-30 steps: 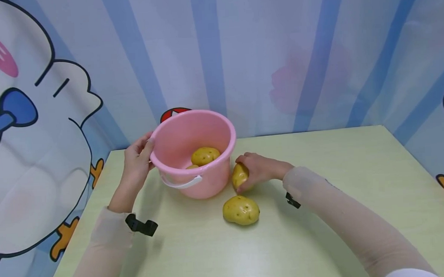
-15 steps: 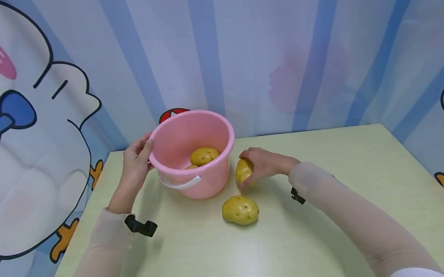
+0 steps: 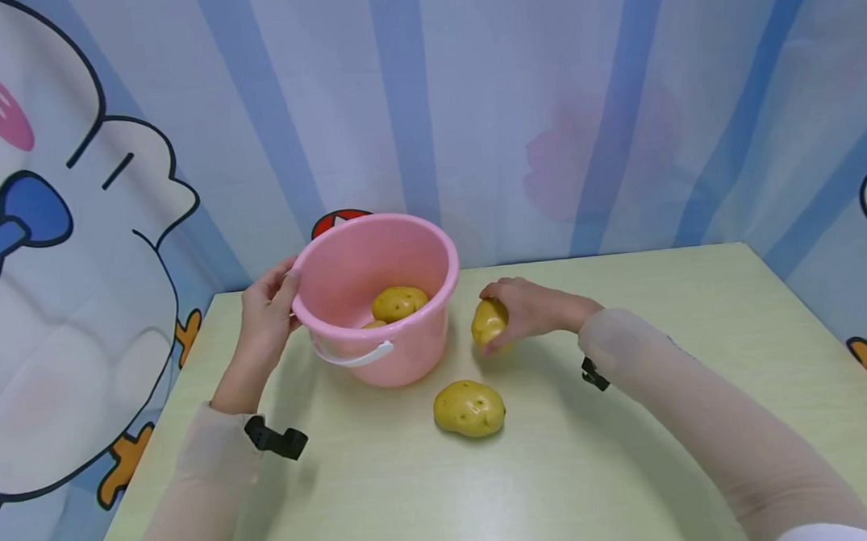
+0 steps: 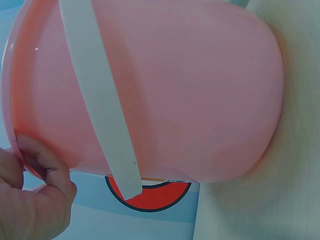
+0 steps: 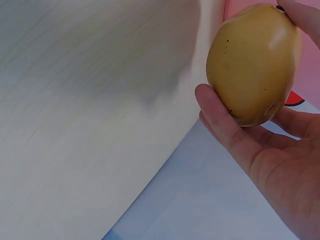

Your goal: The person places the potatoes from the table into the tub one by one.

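Note:
A pink bucket (image 3: 401, 357) with a white handle (image 3: 353, 357) stands tilted toward the near side on the table. My left hand (image 3: 264, 318) pinches its rim at the left; in the left wrist view the thumb and fingers (image 4: 47, 160) close over that rim. Inside lie a potato (image 3: 400, 303) and part of another, mostly hidden by the bucket wall. To the right of the bucket, my right hand (image 3: 533, 308) grips a potato (image 5: 252, 65) between thumb and fingers, apart from the bucket. One more potato (image 3: 469, 409) lies on the table in front.
The pale wooden table (image 3: 665, 422) reaches back to a blue striped curtain (image 3: 485, 123) with cartoon figures. A black strap mount (image 3: 275, 440) sits on the left wrist, another (image 3: 594, 374) on the right.
My right hand has moved right and slightly back, away from the bucket, with the potato in its grip. The left hand, the bucket and the front potato have stayed in place.

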Demonstrator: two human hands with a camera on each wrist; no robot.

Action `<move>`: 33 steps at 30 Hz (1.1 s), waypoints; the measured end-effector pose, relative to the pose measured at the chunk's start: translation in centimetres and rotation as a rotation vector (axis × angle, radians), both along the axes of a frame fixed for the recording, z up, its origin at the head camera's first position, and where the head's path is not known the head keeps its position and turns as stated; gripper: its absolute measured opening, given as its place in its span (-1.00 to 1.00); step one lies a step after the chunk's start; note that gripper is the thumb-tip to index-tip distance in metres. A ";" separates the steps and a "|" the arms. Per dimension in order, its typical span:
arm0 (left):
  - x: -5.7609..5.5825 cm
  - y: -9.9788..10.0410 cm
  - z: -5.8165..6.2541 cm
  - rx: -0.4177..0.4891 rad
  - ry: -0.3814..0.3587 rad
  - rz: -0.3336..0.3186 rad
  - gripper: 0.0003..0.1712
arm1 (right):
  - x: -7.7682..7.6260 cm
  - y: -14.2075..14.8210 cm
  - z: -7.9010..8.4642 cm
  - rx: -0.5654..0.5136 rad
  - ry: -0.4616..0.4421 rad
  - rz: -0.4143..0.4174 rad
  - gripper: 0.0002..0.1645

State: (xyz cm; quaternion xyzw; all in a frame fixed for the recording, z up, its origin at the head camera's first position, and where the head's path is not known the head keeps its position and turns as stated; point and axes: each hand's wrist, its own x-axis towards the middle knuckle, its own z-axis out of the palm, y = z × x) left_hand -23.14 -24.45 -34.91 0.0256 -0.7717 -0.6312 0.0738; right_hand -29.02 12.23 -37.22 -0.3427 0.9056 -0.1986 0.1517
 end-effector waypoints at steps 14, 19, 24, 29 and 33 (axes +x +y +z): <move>0.0 0.2 0.1 0.012 -0.001 0.013 -0.35 | -0.3 1.4 1.8 -0.027 0.001 -0.018 0.07; 0.0 0.1 0.1 0.020 0.006 0.005 -0.35 | -0.3 1.7 2.7 -0.057 -0.006 -0.036 0.07; 0.0 0.1 0.1 0.025 0.004 0.000 -0.35 | -0.3 2.2 3.5 -0.053 0.001 -0.049 0.06; 0.1 0.1 0.1 0.026 0.006 -0.002 -0.35 | -0.4 2.6 4.4 -0.061 0.009 -0.045 0.03; 0.2 0.2 0.2 0.033 0.008 -0.004 -0.35 | -0.6 2.9 5.1 -0.070 0.044 -0.033 0.04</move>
